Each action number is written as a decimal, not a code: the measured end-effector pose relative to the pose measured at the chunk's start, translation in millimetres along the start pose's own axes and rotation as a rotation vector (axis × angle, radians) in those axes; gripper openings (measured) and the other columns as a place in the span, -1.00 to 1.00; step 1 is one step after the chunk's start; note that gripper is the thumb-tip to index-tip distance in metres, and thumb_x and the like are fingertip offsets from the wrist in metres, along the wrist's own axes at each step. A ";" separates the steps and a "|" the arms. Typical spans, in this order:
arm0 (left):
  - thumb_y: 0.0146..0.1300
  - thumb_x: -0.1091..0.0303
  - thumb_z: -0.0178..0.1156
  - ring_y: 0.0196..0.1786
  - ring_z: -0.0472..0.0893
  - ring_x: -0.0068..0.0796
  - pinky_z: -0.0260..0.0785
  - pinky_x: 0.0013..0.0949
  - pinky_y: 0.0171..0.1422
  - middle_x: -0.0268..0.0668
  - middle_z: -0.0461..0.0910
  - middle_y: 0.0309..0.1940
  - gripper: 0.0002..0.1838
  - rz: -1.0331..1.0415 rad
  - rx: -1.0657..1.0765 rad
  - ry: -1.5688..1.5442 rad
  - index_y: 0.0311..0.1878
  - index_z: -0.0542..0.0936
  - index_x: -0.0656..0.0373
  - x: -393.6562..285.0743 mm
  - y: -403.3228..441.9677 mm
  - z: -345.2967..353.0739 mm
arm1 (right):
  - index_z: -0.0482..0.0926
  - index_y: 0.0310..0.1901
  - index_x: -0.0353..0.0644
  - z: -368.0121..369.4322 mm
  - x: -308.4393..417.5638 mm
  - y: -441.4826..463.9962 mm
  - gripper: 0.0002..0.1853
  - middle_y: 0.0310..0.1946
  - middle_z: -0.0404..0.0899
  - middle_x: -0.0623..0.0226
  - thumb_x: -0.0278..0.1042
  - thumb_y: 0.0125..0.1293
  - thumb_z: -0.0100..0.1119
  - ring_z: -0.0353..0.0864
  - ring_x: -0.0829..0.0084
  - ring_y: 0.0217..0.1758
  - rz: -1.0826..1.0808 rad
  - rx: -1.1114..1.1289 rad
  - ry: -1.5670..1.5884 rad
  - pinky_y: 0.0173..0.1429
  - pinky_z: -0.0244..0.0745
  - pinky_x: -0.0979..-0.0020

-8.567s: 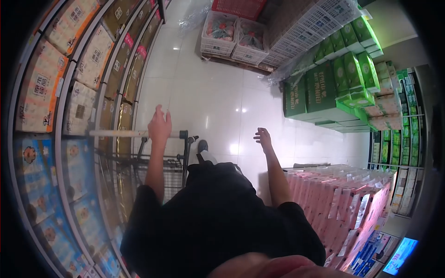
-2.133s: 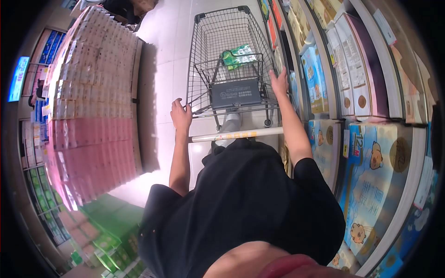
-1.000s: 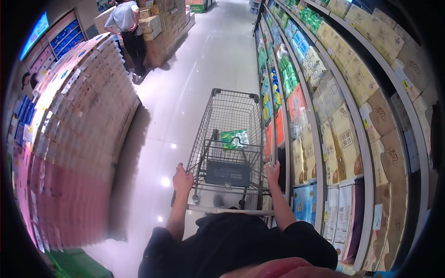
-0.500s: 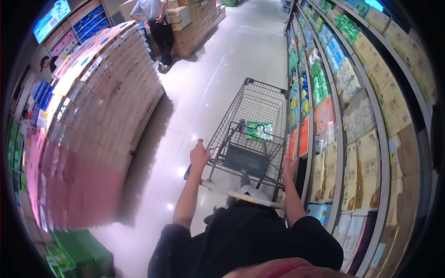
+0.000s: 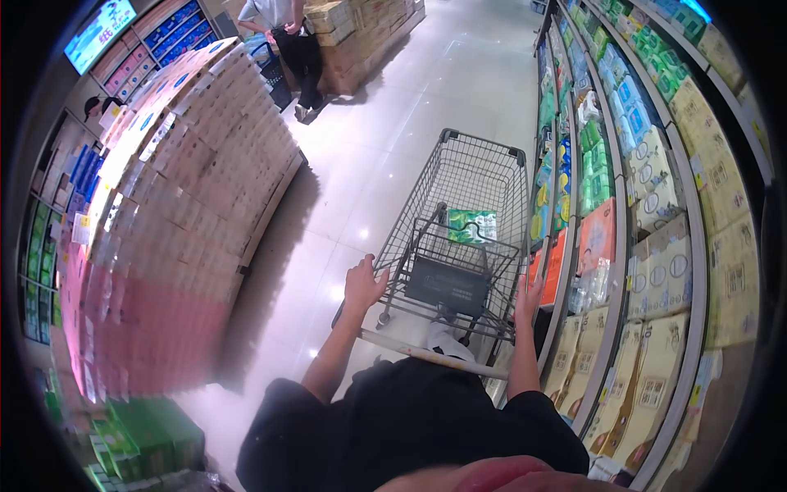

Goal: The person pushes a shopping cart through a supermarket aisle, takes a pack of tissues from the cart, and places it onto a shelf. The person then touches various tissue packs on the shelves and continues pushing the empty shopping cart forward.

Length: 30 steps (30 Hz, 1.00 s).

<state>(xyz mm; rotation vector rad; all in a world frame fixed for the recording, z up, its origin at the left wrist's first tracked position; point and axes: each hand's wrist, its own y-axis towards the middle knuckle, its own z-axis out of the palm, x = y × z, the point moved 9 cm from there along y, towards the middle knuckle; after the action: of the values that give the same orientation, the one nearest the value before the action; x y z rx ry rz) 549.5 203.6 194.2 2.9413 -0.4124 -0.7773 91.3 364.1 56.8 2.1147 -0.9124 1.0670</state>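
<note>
A grey wire shopping cart (image 5: 430, 184) stands in front of me, with a green and white pack (image 5: 472, 226) lying in its basket. My forearms extend over the pale handle bar (image 5: 426, 356), so both hands are beyond it. My left hand (image 5: 364, 285) is at the basket's rear left corner, thumb and fingers apart; whether it touches the wire I cannot tell. At the rear right corner, my right hand (image 5: 527, 300) has its fingers stretched forward beside the wire side. A dark panel (image 5: 447, 287) with faint lettering hangs between the hands on the folding seat.
Shelves of packaged paper goods (image 5: 648, 262) run close along the cart's right side. A tall pallet stack (image 5: 180, 221) stands to the left, with green boxes (image 5: 152, 439) near it. Ahead, a person (image 5: 299, 57) stands beside stacked cartons (image 5: 348, 41). Shiny aisle floor (image 5: 402, 98) stretches forward.
The view has shifted, so cart, shelves and stack appear farther right. My left hand's thumb and fingers have spread apart. The cart has moved slightly along the shelves.
</note>
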 end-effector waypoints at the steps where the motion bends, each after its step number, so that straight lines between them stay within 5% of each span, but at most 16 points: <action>1: 0.19 0.07 0.20 -0.22 0.62 0.02 0.42 -0.05 -0.07 0.01 0.62 -0.32 -0.47 -0.013 0.007 0.009 0.05 0.45 0.32 -3.9 4.2 5.5 | 0.16 0.36 -0.24 2.2 -6.2 9.3 -0.30 -0.01 0.37 0.13 -0.05 0.34 0.18 0.52 0.37 -0.21 0.005 -0.009 0.014 -0.35 0.51 0.46; 5: 0.22 0.01 0.15 -0.17 0.58 0.03 0.35 -0.06 -0.01 0.02 0.59 -0.17 -0.44 0.002 0.082 0.069 0.09 0.40 0.30 -19.7 46.4 23.9 | 0.13 0.39 -0.20 28.2 -15.0 57.0 -0.29 -0.02 0.38 0.09 -0.05 0.35 0.17 0.52 0.39 -0.20 0.129 0.115 -0.008 -0.35 0.50 0.46; 7: 0.21 0.05 0.17 -0.18 0.60 0.00 0.37 -0.06 -0.03 0.01 0.59 -0.18 -0.46 0.034 0.054 0.103 0.09 0.40 0.28 -30.0 65.7 31.1 | 0.07 0.42 -0.22 39.5 -17.0 79.1 -0.20 0.21 0.31 -0.15 0.02 0.32 0.17 0.34 0.04 0.29 0.212 0.151 0.156 0.33 0.24 0.13; 14: 0.19 0.19 0.22 -0.29 0.63 -0.03 0.44 -0.07 -0.24 -0.02 0.59 -0.24 -0.53 -0.031 -0.130 0.073 0.07 0.38 0.25 -43.9 124.2 36.3 | 0.03 0.44 -0.22 64.2 2.8 154.1 -0.14 0.31 0.21 -0.17 0.17 0.31 0.10 0.26 0.01 0.36 0.282 0.217 0.073 0.40 0.12 0.10; 30: 0.22 0.13 0.21 -0.22 0.62 0.03 0.44 -0.05 -0.12 -0.04 0.60 -0.22 -0.56 -0.120 -0.126 0.052 0.06 0.43 0.21 -57.1 256.5 68.9 | 0.13 0.40 -0.22 113.7 34.4 266.7 -0.12 0.21 0.33 -0.17 0.23 0.24 0.17 0.36 0.02 0.28 0.228 0.114 0.043 0.32 0.22 0.15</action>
<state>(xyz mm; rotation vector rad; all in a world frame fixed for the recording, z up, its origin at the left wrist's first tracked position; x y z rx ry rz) 406.4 -27.3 196.5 2.8820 -0.1779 -0.7094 -53.3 111.7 81.4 2.1061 -1.1160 1.3014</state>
